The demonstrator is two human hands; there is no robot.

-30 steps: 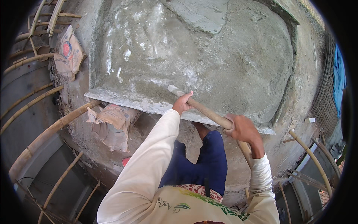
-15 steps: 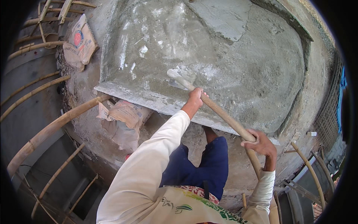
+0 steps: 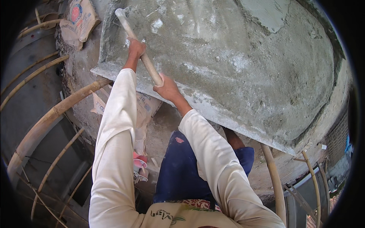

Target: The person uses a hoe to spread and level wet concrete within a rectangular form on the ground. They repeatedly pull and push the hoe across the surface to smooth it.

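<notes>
A hoe [image 3: 150, 68] with a pale wooden handle slants across the left part of a large mixing trough [image 3: 213, 104] that holds grey cement mix [image 3: 235, 83]. My left hand [image 3: 136, 49] is closed round the handle close to the hoe's head. Lower down, my right hand [image 3: 167, 89] grips the handle near its end, above the trough's near edge. The hoe's head is at the trough's left end; its blade is hard to make out against the grey mix. White powdery patches and a smooth wet area [image 3: 268, 13] show in the mix.
A paper cement sack [image 3: 81, 22] lies beyond the trough's left side, and another crumpled sack [image 3: 144, 110] is by its near edge. Bamboo poles [image 3: 57, 110] rail off a drop at left. A pink and white object [image 3: 140, 163] lies near my legs. Wire mesh [image 3: 338, 140] stands far right.
The hoe has moved from the trough's middle to its left end, away from me. Both hands moved left with it, and my right hand came closer to my left.
</notes>
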